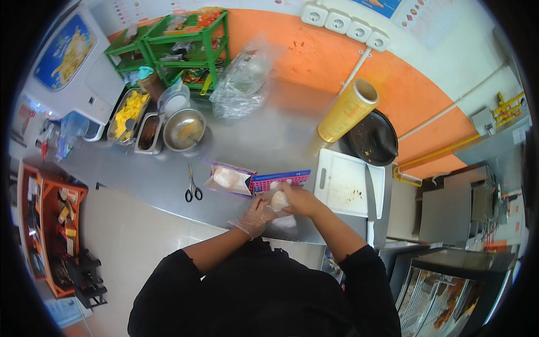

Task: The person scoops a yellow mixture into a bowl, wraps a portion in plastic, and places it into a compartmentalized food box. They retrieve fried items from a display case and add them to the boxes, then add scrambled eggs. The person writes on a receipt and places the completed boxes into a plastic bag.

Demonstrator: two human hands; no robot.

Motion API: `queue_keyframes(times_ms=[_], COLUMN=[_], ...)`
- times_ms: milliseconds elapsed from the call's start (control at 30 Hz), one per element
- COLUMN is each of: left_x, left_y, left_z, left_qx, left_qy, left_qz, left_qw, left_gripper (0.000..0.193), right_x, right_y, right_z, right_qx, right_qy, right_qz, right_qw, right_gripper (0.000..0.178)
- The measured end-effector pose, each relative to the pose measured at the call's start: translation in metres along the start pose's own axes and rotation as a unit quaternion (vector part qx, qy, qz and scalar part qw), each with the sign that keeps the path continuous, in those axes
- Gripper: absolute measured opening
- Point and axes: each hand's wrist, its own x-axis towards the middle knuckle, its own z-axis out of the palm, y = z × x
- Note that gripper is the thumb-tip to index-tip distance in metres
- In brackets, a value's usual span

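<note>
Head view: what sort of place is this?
Probably a commercial kitchen, perhaps fast food: there's a long metal worktop, a white cutting board with a long knife on it, and a metal bowl beside food trays.

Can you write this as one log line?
left hand: gloved, touching pale round item | right hand: holding it | nearby: open box, scissors, cutting board

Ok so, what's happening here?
At a steel counter, a person holds a pale bundle between the gloved left hand and right hand. Beside it, an open box holds another pale piece. Scissors lie to the left; a knife rests on the board to the right.
</note>
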Motion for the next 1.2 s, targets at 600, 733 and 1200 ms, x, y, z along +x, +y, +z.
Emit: queue_keyframes(times_ms=[600, 733, 1200], left_x=[0.016, 0.025, 0.097], left_y=[-0.027, -0.026, 0.211], left_z=[0.012, -0.011, -0.104], left_qx=[-0.025, 0.025, 0.214], left_qy=[0.027, -0.065, -0.374], left_qz=[0.114, 0.09, -0.097], left_qw=[0.993, 0.994, 0.897], left_gripper=[0.027, 0.03, 0.055], right_x=[-0.048, -0.182, -0.577], right_y=[0.004, -0.001, -0.001], right_z=[0.089, 0.043, -0.046], right_qx=[-0.002, 0.085, -0.418], right_qy=[0.255, 0.285, 0.499], right_qz=[-0.077, 0.071, 0.513], right_qw=[0.964, 0.952, 0.559], right_gripper=[0.034, 0.03, 0.027])
